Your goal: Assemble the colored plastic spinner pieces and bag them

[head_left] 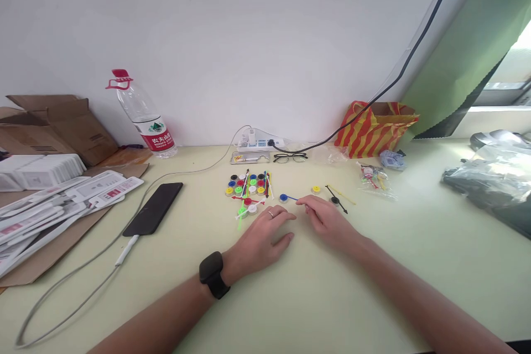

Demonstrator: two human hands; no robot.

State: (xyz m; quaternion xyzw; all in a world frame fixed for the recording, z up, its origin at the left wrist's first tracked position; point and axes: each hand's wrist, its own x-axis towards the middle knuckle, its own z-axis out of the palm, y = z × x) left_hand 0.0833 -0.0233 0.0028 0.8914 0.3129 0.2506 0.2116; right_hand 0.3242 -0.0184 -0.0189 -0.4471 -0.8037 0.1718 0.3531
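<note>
My right hand (326, 219) is on the tabletop with its index finger stretched to the tip of a blue arrow spinner (284, 198). Its thumb stands apart, and the other fingers are partly curled and hidden. My left hand (265, 235), with a ring and a black watch, rests open with thumb and fingers apart, holding nothing. Just beyond it are red, green and white arrow spinners (248, 201). Behind these lie rows of coloured round bases (239, 183) and loose arrows (269, 183). Near my right hand are a black arrow spinner (335, 200) and a yellow base (316, 189) with a yellow arrow (345, 196).
Left: a phone (153, 210) on a cable, a water bottle (147, 121), cardboard box (58, 124) and white packaging pieces (62, 204). Back: a power strip (259, 144), glasses (290, 157), striped bag (369, 130). Right: a bag of spinner parts (375, 178), plastic-wrapped bundle (493, 177).
</note>
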